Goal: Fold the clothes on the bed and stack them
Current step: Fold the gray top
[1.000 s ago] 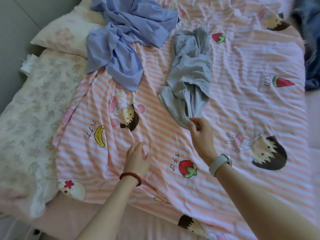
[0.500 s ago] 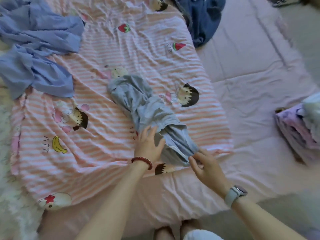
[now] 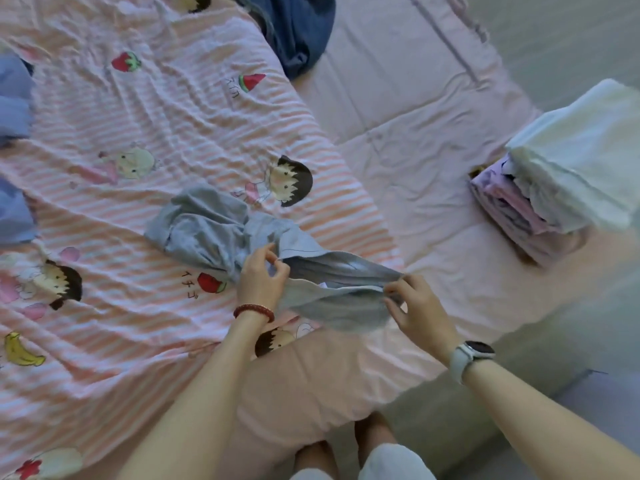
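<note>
The grey top has been dragged from mid-bed down to the near edge, about six o'clock on the striped sheet. Now the left hand pinches its hem at one side and the right hand pinches the other, fingers curled on cloth, stretching the opening apart. Spreading it flat looks next; the stack waits at three o'clock.

The bed carries a pink striped cartoon sheet. A crumpled grey garment lies on it just beyond the fingers. Blue clothes lie far left of them, a dark blue heap well beyond, and a folded stack, perhaps topped by a white towel, to their right.
</note>
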